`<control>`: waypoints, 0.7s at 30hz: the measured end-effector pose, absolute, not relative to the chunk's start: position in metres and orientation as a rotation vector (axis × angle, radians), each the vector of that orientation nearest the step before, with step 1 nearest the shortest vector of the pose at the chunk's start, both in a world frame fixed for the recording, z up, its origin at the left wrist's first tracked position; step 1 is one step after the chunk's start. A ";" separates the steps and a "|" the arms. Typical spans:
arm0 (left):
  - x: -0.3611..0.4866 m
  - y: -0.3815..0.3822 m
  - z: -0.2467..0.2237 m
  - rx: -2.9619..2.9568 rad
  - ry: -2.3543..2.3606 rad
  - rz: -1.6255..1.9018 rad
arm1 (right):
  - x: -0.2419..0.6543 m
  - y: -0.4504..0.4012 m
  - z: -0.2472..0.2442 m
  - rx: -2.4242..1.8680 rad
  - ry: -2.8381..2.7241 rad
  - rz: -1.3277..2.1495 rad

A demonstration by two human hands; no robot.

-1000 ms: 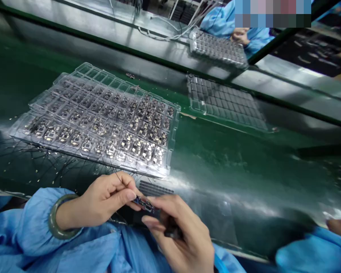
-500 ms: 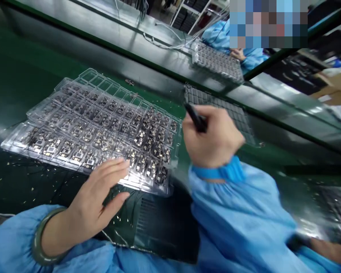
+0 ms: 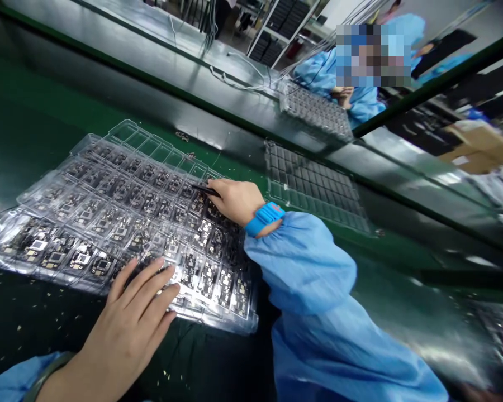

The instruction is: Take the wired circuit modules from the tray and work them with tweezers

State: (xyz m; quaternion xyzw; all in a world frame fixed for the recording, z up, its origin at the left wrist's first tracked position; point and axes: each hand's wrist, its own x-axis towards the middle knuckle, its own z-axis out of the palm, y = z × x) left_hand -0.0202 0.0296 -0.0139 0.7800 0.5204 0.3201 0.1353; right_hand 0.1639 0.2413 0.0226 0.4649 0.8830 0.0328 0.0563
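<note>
My right hand (image 3: 238,201), with a blue band at the wrist, is closed around slim black tweezers (image 3: 206,190). Their tip points left over the circuit boards in the upper part of the clear plastic trays (image 3: 238,324). Small circuit boards (image 3: 103,264) fill rows of pockets in these overlapping trays. Over the near edge of the trays lies my left hand (image 3: 128,329), fingers spread and holding nothing. Whether its fingertips press on the boards I cannot tell. The far ends of my right fingers are partly hidden.
An additional clear tray (image 3: 318,187) with pockets lies to the right on the green bench. Beyond a metal ledge (image 3: 235,84) with white cables, a co-worker in blue sleeves sits at a stack of trays (image 3: 314,109). Small scraps dot the bench (image 3: 20,329).
My right hand has moved left and down from beside the trays to over the boards, with the tweezers. My left hand has shifted lower and spread its fingers. The view has tilted slightly.
</note>
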 end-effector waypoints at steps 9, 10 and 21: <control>-0.019 0.031 -0.013 2.238 1.504 0.968 | 0.108 0.330 0.025 1.653 2.764 0.103; -0.019 0.032 -0.013 2.239 1.504 0.969 | 0.097 0.342 0.020 1.662 2.703 0.047; -0.019 0.029 -0.014 2.192 1.498 0.979 | 0.061 0.371 0.003 1.645 2.559 -0.013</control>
